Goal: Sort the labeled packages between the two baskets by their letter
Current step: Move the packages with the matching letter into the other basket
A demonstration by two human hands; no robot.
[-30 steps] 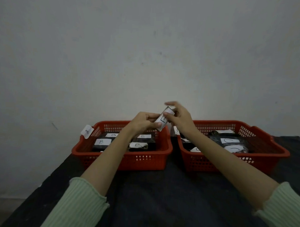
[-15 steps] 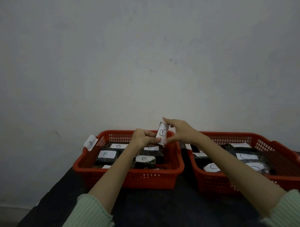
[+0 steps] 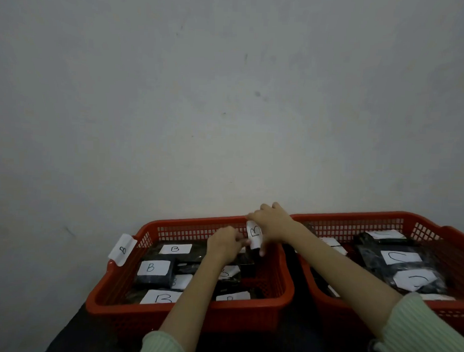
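Two red baskets side by side on dark worktop, rims nearly touching under right forearm; left basket (image 3: 189, 310) packed with B packages, right basket (image 3: 355, 219) with C ones, wall close behind; held package (image 3: 255, 236) pinched between left hand (image 3: 223, 244) and right hand (image 3: 272, 224), over left basket's far right corner; both hands curled on it; long axis upright, B label facing camera.
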